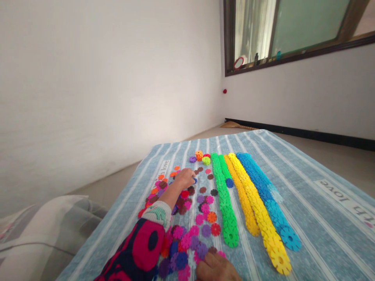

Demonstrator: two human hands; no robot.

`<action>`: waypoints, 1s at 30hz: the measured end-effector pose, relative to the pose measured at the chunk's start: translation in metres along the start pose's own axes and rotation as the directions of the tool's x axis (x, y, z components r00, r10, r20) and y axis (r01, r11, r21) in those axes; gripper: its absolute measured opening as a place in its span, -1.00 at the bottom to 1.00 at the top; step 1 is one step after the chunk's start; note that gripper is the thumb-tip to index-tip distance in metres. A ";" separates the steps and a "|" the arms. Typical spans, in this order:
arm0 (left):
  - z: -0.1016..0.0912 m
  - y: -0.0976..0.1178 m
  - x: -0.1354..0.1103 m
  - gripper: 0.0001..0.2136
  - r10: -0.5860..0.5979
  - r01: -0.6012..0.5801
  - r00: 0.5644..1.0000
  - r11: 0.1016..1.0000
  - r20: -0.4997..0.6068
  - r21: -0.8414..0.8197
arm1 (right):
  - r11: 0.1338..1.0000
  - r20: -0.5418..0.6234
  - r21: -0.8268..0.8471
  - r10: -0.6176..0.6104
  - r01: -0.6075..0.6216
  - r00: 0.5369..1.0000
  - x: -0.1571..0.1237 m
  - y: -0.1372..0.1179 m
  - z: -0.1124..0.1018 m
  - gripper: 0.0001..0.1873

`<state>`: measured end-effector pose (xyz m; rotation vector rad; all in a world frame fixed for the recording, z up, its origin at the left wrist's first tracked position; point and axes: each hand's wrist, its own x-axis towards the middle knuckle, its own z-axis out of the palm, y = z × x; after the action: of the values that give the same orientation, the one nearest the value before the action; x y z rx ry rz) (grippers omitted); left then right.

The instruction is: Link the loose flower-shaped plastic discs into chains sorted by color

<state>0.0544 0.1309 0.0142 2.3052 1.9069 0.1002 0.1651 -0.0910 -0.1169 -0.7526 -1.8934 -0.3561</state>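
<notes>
My left hand [185, 178] reaches over the loose plastic snowflake discs at the far part of the cloth. Its fingers are curled together, with a blue snowflake disc [195, 181] at the fingertips. Close to me, my right hand [216, 268] rests low on the pile, fingers bent down beside a purple disc [201, 249]; what its fingertips grip, if anything, is hidden. Mixed pink, purple, red, orange, brown and blue discs lie under and around my left forearm. A pink disc [194, 231] lies between the two hands.
Overlapping rows of green discs [224, 199], yellow discs [260, 212] and blue discs [271, 203] run lengthwise on the striped cloth [316, 234]. An orange stack [199, 155] stands at the back beside a yellow-green stack [206, 160]. A wall [117, 78] rises to the left.
</notes>
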 end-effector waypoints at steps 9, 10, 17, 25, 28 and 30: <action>-0.002 -0.003 0.003 -0.89 0.050 -0.050 0.999 0.989 -0.007 -0.140 | 0.990 -0.072 0.066 -0.122 0.127 0.990 0.024 0.009 -0.023 -0.55; -0.004 -0.003 0.002 -0.92 0.060 -0.061 0.998 0.983 -0.007 -0.175 | 0.989 -0.070 0.070 -0.125 0.130 0.990 0.026 0.010 -0.026 -0.56; -0.022 -0.029 -0.024 -0.92 0.052 -0.064 0.998 0.909 -0.040 -0.412 | 0.985 -0.025 0.086 -0.149 0.151 0.989 0.022 0.010 -0.029 -0.61; -0.015 -0.076 -0.077 -0.95 -0.031 0.063 0.997 0.889 0.077 -0.453 | 0.979 0.029 0.113 -0.172 0.168 0.985 0.021 0.011 -0.035 -0.60; -0.008 -0.082 -0.085 -0.97 -0.054 0.079 0.996 0.909 0.073 -0.410 | 0.980 0.031 0.119 -0.166 0.161 0.986 0.023 0.012 -0.037 -0.60; -0.005 -0.083 -0.086 -0.94 -0.067 0.080 0.997 0.923 0.047 -0.376 | 0.980 0.030 0.121 -0.165 0.161 0.986 0.024 0.012 -0.038 -0.59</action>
<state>-0.0436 0.0622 0.0093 1.9656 1.7700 0.3837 0.1925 -0.0946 -0.0798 -0.5306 -2.0014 -0.3297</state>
